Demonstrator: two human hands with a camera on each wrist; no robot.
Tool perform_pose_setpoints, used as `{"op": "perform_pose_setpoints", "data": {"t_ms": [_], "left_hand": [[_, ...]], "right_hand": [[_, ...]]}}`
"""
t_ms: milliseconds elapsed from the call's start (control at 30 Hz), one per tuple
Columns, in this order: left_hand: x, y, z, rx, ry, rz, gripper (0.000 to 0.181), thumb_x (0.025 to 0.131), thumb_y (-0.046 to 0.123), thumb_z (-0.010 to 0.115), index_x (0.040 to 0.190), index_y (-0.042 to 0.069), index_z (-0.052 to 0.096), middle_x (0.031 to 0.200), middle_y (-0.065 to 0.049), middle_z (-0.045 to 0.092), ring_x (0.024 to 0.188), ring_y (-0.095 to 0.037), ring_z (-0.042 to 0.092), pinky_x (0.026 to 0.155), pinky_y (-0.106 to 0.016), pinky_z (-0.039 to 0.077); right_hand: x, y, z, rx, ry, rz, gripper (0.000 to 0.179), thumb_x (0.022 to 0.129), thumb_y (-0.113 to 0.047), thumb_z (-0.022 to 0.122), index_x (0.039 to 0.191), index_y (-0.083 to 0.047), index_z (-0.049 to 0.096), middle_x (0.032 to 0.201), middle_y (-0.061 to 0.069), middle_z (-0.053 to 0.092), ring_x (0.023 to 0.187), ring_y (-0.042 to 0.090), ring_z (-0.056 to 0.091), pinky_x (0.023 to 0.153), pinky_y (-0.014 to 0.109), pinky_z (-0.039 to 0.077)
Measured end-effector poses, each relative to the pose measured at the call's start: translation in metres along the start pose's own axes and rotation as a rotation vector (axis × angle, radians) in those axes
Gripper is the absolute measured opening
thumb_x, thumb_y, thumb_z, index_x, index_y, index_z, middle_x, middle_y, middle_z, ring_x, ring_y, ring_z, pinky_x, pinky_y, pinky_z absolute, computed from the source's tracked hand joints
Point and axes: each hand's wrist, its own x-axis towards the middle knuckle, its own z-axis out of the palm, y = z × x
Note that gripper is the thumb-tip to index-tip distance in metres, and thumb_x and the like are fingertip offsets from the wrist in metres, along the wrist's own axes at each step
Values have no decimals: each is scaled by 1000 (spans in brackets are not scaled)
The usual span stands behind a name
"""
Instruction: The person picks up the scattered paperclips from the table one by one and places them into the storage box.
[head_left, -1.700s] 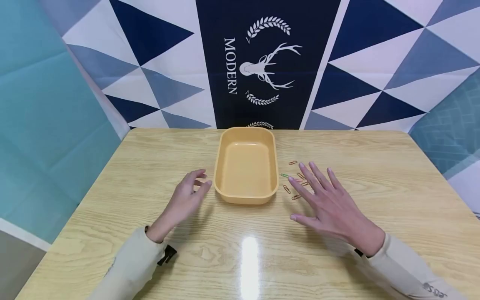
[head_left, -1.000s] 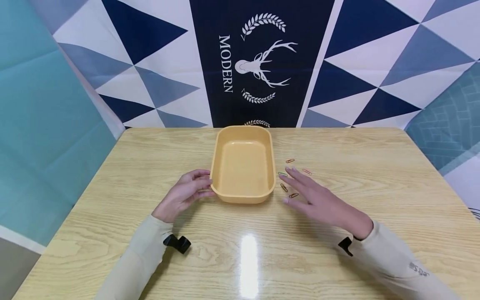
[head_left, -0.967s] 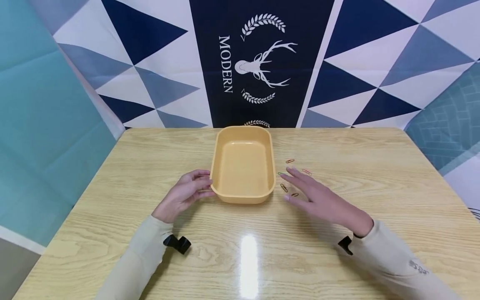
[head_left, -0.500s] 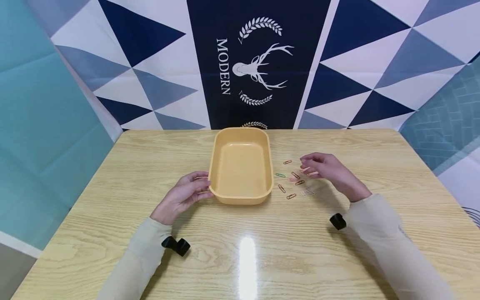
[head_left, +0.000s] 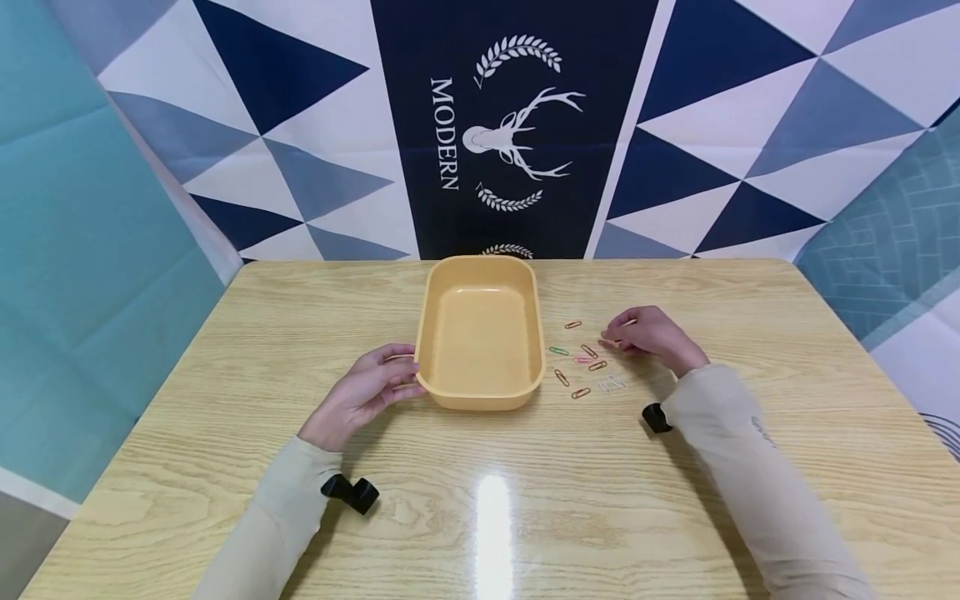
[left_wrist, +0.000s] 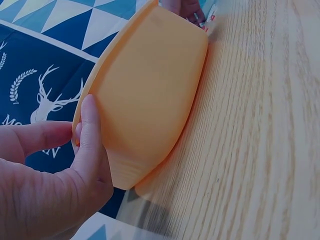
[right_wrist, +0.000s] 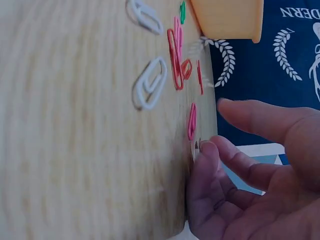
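Observation:
A shallow orange-yellow plastic bin (head_left: 483, 402) stands on the table. My left hand (head_left: 366, 390) grips its near left rim; in the left wrist view a fingertip lies along the outer wall (left_wrist: 150, 85) while another meets the rim. To the bin's right, paper clips lie scattered: several orange-red ones, a green paper clip (head_left: 558, 351), white paper clips (head_left: 617, 382) and pink ones. My right hand (head_left: 647, 332) reaches down at the far right of this group. In the right wrist view its fingertips are right by a pink paper clip (right_wrist: 192, 122), with thumb and forefinger apart.
The wood-grain table (head_left: 420, 508) ends at a patterned cloth backdrop (head_left: 517, 150) just behind the bin. A teal cloth (head_left: 112, 292) hangs at the left. Black wrist straps (head_left: 349, 493) show below both hands.
My left hand has come in to the bin and taken its rim. My right hand, spread over the paper clips before, has moved right and lowered beside them with its fingers drawn closer.

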Motion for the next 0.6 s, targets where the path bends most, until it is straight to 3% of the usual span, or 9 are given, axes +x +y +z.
{"op": "perform_pose_setpoints", "data": {"t_ms": [233, 600], "left_hand": [[0, 2, -1, -6, -1, -7, 47, 96, -11, 47, 139, -11, 27, 110, -21, 54, 90, -22, 63, 82, -32, 58], [1, 2, 1, -8, 11, -8, 43, 95, -11, 47, 135, -9, 31, 99, -13, 57, 82, -18, 63, 79, -30, 59]], "right_hand": [[3, 2, 1, -58, 38, -28, 28, 83, -7, 74, 99, 9, 57, 76, 3, 63, 65, 7, 59, 59, 21, 54], [8, 2, 1, -202, 51, -57, 15, 90, -8, 65, 93, 7, 65, 71, 3, 64, 63, 12, 58, 59, 23, 52]]}}
